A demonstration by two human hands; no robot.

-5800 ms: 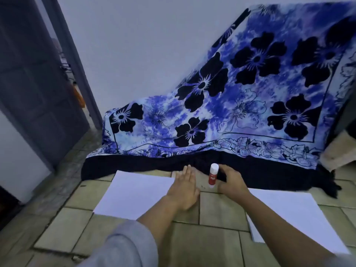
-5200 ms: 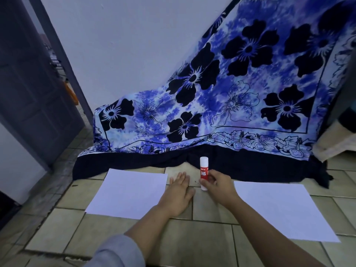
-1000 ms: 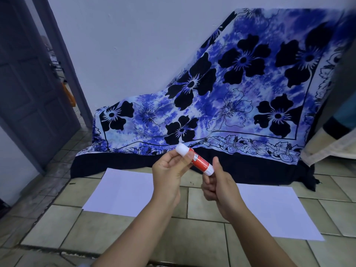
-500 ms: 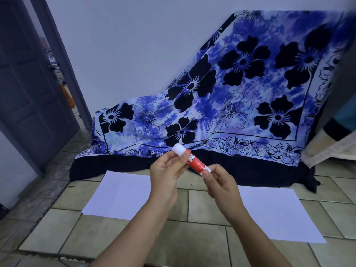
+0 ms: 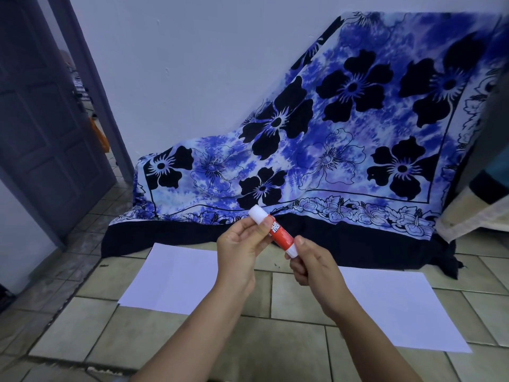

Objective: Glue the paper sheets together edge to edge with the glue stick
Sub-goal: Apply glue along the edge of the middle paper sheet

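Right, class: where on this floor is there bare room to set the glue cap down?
Bare tiles between the left sheet and the right sheet; more near tiles in front of the left sheet. Crowded: along the cloth hem behind the sheets.

Entry: glue stick (image 5: pixel 281 236), with a red barrel, a white cap and a white base.
Lettering: "GLUE STICK" in white capitals, set in two lines on the red barrel near the cap end.
Legibility: the first letter lies against the thumb of the left hand (image 5: pixel 239 250) and is partly covered. A small white mark beside the words is too small to read.
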